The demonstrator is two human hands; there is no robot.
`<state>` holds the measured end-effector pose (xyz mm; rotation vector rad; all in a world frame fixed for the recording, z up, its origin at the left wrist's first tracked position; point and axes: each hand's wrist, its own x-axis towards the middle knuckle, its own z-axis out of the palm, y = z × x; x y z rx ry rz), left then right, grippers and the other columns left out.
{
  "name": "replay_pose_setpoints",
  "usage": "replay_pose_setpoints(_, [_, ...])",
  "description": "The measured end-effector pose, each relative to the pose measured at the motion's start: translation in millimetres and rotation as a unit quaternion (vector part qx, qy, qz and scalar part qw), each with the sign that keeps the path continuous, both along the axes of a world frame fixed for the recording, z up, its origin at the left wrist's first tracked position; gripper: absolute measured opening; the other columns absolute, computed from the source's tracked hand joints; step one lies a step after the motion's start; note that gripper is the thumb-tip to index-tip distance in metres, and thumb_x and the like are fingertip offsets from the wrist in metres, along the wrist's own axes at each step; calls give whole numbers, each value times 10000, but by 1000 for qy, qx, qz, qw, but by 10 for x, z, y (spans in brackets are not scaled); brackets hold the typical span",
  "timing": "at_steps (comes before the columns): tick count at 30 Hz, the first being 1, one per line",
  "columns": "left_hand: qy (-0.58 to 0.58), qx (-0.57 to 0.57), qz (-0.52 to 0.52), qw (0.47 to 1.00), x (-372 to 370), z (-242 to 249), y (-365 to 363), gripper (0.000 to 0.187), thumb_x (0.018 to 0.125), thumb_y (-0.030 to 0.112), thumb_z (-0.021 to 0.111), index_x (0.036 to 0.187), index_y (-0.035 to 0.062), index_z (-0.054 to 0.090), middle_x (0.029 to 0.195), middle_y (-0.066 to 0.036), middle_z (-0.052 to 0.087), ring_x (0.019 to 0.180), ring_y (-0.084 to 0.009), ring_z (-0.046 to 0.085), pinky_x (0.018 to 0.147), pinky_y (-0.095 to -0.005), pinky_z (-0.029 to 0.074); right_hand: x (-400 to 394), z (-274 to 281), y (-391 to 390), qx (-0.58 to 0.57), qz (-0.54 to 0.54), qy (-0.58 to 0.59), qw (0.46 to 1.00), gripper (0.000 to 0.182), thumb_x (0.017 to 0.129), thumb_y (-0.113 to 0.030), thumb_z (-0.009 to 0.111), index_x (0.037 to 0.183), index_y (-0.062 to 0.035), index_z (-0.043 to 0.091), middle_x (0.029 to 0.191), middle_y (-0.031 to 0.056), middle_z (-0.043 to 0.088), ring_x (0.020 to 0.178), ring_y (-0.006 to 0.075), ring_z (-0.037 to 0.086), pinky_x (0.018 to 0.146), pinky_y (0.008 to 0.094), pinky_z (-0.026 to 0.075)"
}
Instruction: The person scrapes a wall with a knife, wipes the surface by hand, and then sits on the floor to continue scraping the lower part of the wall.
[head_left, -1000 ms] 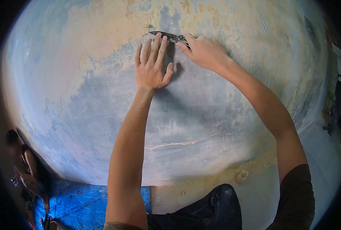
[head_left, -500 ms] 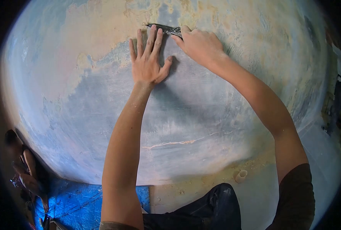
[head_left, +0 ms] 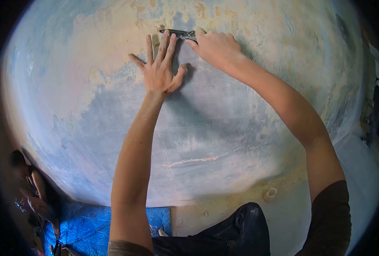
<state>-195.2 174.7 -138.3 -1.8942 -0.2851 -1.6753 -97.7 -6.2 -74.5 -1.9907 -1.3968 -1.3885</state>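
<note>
My right hand is wrapped round the near end of a dark scraper with a narrow straight blade and some pale smears on it. The blade lies against a large curved surface, patchy grey, yellow and bluish. My left hand is spread open, its middle fingertips resting on the blade and its little finger stuck out to the side. Palm and thumb are close over the surface. Most of the scraper's handle is hidden in my right hand.
A pale ragged crack crosses the surface lower down. A small pale cup-like tube is on the dusty floor by my knee. At the lower left another person sits beside a blue sheet.
Both hands and the scraper have shifted slightly left. My left little finger has swung outward, away from the other fingers. The view has tilted a little.
</note>
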Motion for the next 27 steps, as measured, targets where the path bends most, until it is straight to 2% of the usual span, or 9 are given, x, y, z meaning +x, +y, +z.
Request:
replay_pose_setpoints(6, [-11,-15,54,998,28,8,-46,858,871,646,486,1625,301,262,1699,76,202,1581,-326,65,1045,-867,-17,83,34,49,12,2,-16,1000,510,1060,-485,443,1073,-3,611,775,170,728,740,346,735,641,483,572])
replay_pose_setpoints(9, [-28,-22,14,999,76,27,-31,856,830,612,493,1615,362,262,1686,133,208,1577,-317,88,1034,-884,-67,88,59,42,10,7,-21,1000,517,1061,-487,440,1062,0,613,779,169,729,747,349,735,646,485,575])
replay_pose_setpoints(16, [-41,-30,14,999,117,48,-50,862,837,628,490,1619,349,258,1691,126,201,1578,-332,67,997,-905,-73,68,131,30,-4,11,-5,1000,548,1061,-501,425,1070,3,640,825,180,737,787,354,738,679,499,579])
replay_pose_setpoints(18, [-47,-34,20,998,144,86,-57,867,839,624,492,1621,332,257,1693,119,198,1577,-345,59,989,-910,-72,40,189,20,-3,12,-7,1000,531,1062,-469,438,1073,24,635,869,183,745,829,329,747,715,481,589])
replay_pose_setpoints(24, [-89,-65,5,994,257,594,-198,842,889,595,463,1635,294,213,1698,93,192,1573,-373,52,985,-911,-69,31,558,193,45,31,13,998,537,1063,-454,435,1084,25,676,958,185,750,880,348,744,773,491,588])
replay_pose_setpoints(27, [-101,-39,-21,994,259,580,-139,799,931,574,462,1637,310,196,1693,76,217,1571,-391,41,1052,-867,-45,48,590,181,54,38,4,998,541,1061,-457,431,1072,10,703,974,181,750,885,356,741,776,496,586])
